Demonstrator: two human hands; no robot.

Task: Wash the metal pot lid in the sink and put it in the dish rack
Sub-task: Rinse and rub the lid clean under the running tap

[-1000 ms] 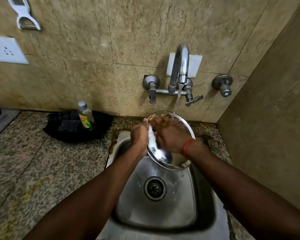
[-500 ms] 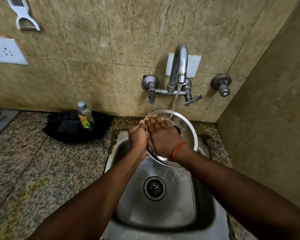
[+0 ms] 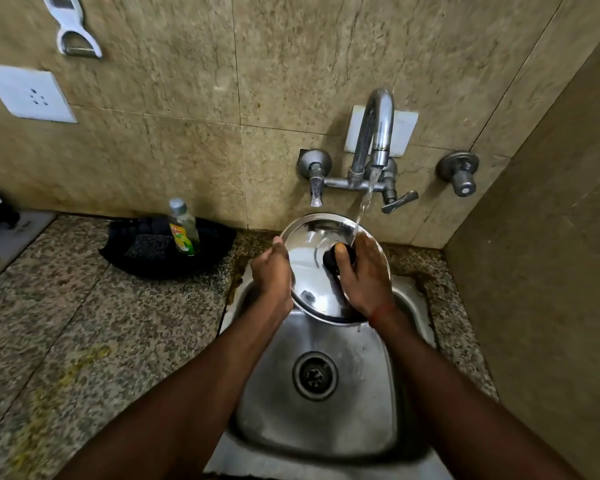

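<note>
Lid over the sink, under the tap

The lid (image 3: 309, 268) is held above the back of the sink (image 3: 329, 424), below the tap (image 3: 374, 133) on the wall behind; the left hand (image 3: 272, 271) is at its left edge, the right hand (image 3: 364, 275) on its right side. Left of the sink, on the bench (image 3: 84, 327), a bottle (image 3: 184, 226) stands against the wall, with a socket (image 3: 28, 93) on the wall above.

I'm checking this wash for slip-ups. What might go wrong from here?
1. The wet lid is tilted over the sink, pinched at its rim by the left hand; it may slip and drop.
2. Water strikes the lid's far edge near the right hand, so it may splash onto the counter.
</note>
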